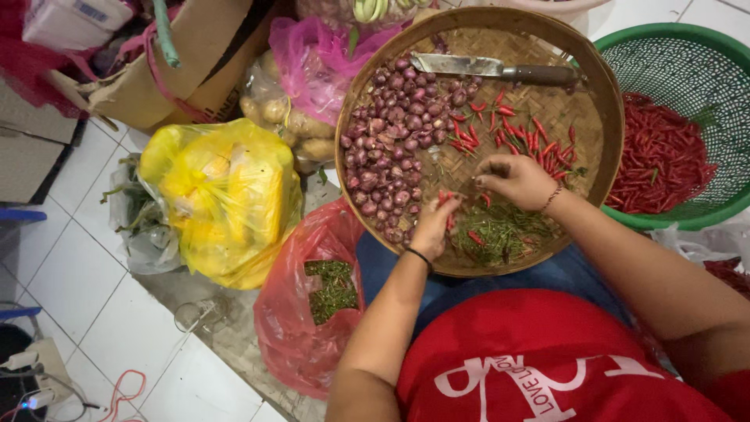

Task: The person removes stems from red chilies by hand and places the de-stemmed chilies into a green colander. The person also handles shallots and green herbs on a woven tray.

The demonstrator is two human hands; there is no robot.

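A round woven tray rests on my lap. It holds a heap of small purple shallots, scattered red chilies, a pile of green chili stems and a knife at its far rim. My left hand is closed on a few red chilies near the tray's near edge. My right hand hovers over the tray's middle, fingertips pinched together beside the loose chilies; what they hold is too small to tell.
A green plastic basket of red chilies stands at the right. A red plastic bag with green stems lies at my left knee. A yellow bag, a pink bag, potatoes and cardboard boxes crowd the white tiled floor.
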